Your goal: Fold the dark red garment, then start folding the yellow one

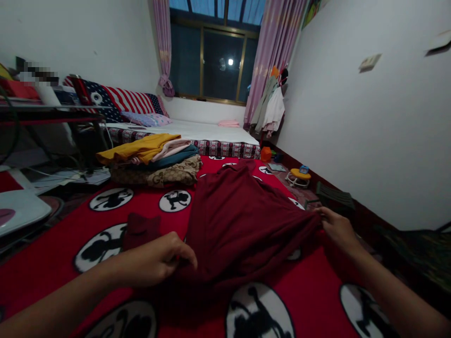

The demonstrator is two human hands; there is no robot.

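A dark maroon garment, seemingly a long-sleeved top, is spread over a red blanket with black-and-white round figures. My left hand is closed on its near left part, fingers curled downward. On the right, my right hand pinches a corner of the cloth and pulls it out into a taut point, lifted a little off the blanket. A maroon flap, perhaps a sleeve, lies beyond my left wrist. The garment's far end narrows toward the back of the blanket.
Folded clothes in yellow, pink, teal and brown pattern are stacked at the far left of the blanket. A cluttered desk stands left. A bed lies under the window. Along the right wall are a yellow stool and hanging clothes.
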